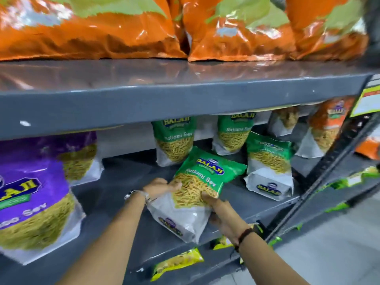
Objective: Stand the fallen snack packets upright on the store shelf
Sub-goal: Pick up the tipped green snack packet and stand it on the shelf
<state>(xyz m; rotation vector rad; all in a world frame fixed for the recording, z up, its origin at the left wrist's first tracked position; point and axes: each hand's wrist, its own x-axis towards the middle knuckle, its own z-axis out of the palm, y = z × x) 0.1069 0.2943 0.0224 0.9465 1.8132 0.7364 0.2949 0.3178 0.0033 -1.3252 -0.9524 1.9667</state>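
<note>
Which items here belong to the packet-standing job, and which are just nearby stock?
Job: green Ratlami Sev packet gripped by left hand and right hand; middle shelf.
Nearby: purple sev packet, orange bags, yellow-green packets below.

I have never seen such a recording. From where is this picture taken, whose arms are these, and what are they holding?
There is one picture, from a camera worn on a person's head, looking down at a grey store shelf. The two bare arms belong to that person. The left hand and right hand hold a green Ratlami Sev packet, tilted, fingers on both sides. Behind it stand more green packets. Purple packets stand at the left, orange bags on the shelf above.
</note>
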